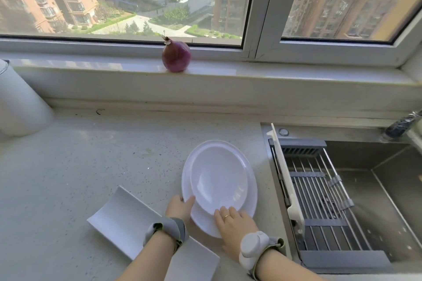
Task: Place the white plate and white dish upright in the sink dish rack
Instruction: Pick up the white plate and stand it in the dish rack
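Two round white plates lie stacked on the counter just left of the sink. The smaller white dish (219,178) rests inside the larger white plate (252,198). My left hand (179,209) grips the near left rim of the stack, thumb on top. My right hand (235,223) lies on the near rim, its fingers touching the edge of the smaller dish. The sink dish rack (319,194), metal rods with grey ends, spans the left part of the sink. A white board (286,173) stands on edge along the rack's left side.
A rectangular white curved dish (118,219) lies on the counter under my left forearm. A red onion (176,56) sits on the windowsill. A white cylindrical appliance (18,102) stands at far left. The faucet (402,124) is at the sink's back right.
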